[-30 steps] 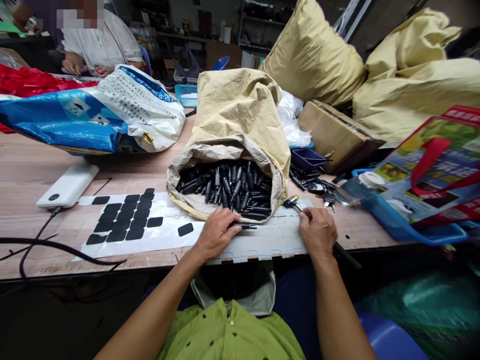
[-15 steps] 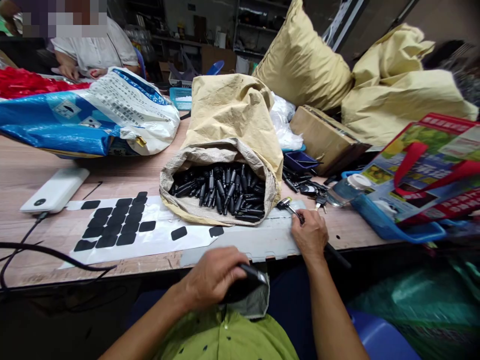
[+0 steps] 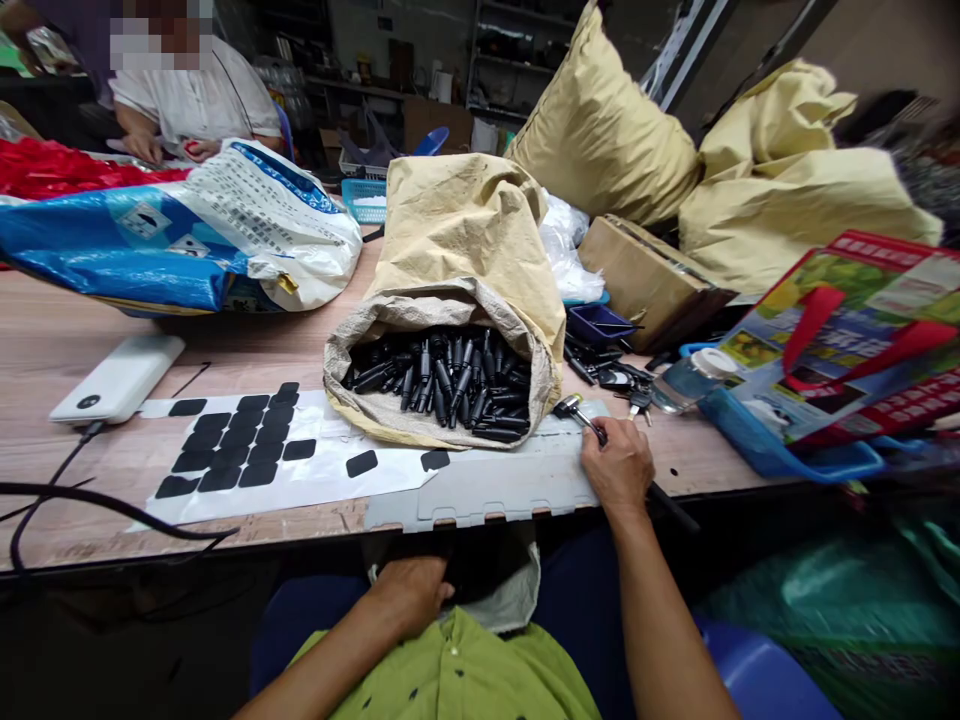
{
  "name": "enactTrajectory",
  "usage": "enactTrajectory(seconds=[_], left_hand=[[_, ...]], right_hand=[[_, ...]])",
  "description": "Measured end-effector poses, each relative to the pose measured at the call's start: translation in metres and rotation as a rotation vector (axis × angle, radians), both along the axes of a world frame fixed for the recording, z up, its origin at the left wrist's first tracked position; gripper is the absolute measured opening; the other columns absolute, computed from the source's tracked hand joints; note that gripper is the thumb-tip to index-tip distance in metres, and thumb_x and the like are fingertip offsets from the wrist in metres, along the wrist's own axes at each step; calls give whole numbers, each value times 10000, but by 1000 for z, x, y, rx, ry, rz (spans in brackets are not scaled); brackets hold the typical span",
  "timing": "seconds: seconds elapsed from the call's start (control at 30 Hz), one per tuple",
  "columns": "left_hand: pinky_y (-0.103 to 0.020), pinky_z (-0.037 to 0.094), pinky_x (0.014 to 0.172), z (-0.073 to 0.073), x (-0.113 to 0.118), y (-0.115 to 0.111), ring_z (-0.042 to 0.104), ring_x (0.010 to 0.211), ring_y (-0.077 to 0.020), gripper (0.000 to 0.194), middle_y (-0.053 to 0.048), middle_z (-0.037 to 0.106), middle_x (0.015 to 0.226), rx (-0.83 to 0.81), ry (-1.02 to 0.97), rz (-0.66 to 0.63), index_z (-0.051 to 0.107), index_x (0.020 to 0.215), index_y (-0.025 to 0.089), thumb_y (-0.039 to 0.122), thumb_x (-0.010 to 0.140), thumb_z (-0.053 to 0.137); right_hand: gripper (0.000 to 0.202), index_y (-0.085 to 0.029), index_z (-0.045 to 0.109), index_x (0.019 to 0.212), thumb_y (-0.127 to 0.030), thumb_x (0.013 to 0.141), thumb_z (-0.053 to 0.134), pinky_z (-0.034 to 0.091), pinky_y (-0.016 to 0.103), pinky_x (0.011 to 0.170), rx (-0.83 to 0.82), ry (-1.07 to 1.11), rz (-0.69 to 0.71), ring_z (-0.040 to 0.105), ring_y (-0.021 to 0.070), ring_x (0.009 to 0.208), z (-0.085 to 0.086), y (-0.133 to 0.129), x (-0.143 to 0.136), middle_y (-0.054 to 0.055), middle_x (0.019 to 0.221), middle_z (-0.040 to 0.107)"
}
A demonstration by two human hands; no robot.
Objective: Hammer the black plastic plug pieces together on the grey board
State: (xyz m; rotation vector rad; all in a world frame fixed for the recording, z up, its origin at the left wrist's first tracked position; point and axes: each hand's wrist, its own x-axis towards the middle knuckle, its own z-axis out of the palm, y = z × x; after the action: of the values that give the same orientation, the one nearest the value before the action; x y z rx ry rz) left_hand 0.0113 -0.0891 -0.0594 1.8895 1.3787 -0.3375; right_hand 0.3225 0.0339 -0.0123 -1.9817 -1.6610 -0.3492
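My left hand [image 3: 412, 592] has dropped from near the front edge of the surface [image 3: 255, 360] to my lap, beside a pale sack [image 3: 519, 585]; its fingers look curled, but I cannot tell whether they hold anything. My right fingers stay wrapped around a black-handled tool [image 3: 673, 508]. Beyond, black pieces [image 3: 450, 380] lie heaped in the mouth of the tan bag [image 3: 465, 220]. I seem to be putting a piece down; fetching another calls for lifting my left hand to the heap.

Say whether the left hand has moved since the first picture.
Yes, backward: the left hand, first over the table, is now past its near edge.
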Motion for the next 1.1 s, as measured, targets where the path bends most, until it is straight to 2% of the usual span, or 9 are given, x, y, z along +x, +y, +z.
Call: enactTrajectory(seconds=[0.13, 0.2, 0.53, 0.8, 1.0, 1.1], left_hand=[[-482, 568, 918, 8, 10, -4, 723, 1098, -373, 366, -212, 757, 1144, 5, 28, -188, 725, 1192, 154, 277, 877, 588], [-471, 572, 930, 8, 14, -4, 725, 1102, -357, 361, -206, 762, 1130, 23, 47, -235, 729, 1195, 156, 261, 877, 593], [-500, 572, 946, 11, 14, -7, 716, 1109, -396, 360, -270, 751, 1108, 43, 82, -258, 764, 1127, 65, 277, 906, 574], [-500, 582, 923, 22, 20, -7, 725, 1089, -399, 345, -259, 760, 1099, 40, 143, -296, 784, 1112, 71, 251, 904, 576], [-471, 587, 886, 23, 26, -2, 730, 1083, -395, 308, -248, 762, 1110, 2, 172, -346, 800, 1085, 90, 199, 875, 603], [-416, 580, 823, 36, 25, 2, 746, 1035, -381, 247, -222, 782, 1044, -25, 151, -400, 818, 1007, 114, 151, 826, 653]], right_hand=[[186, -183, 712, 973, -282, 883, 583, 348, 344, 758, -3, -5, 4, 500, 239, 862, -1, 0, 0, 96, 966, 651], [182, -184, 709, 970, -278, 883, 579, 350, 347, 762, -3, -10, 7, 501, 241, 864, -1, 0, 0, 97, 960, 649], [172, -181, 702, 969, -275, 888, 583, 351, 344, 769, -2, -24, 6, 507, 247, 882, 0, 0, -1, 96, 960, 648], [152, -179, 698, 971, -261, 899, 592, 341, 343, 769, -16, -27, -4, 502, 240, 884, 0, -1, -3, 95, 969, 643], [163, -176, 707, 992, -261, 901, 600, 332, 338, 759, -25, -34, -17, 505, 241, 886, 1, -2, -4, 96, 979, 648], [165, -175, 709, 999, -254, 898, 604, 331, 332, 763, -26, -42, -28, 506, 236, 883, 1, -2, -4, 91, 975, 653]])
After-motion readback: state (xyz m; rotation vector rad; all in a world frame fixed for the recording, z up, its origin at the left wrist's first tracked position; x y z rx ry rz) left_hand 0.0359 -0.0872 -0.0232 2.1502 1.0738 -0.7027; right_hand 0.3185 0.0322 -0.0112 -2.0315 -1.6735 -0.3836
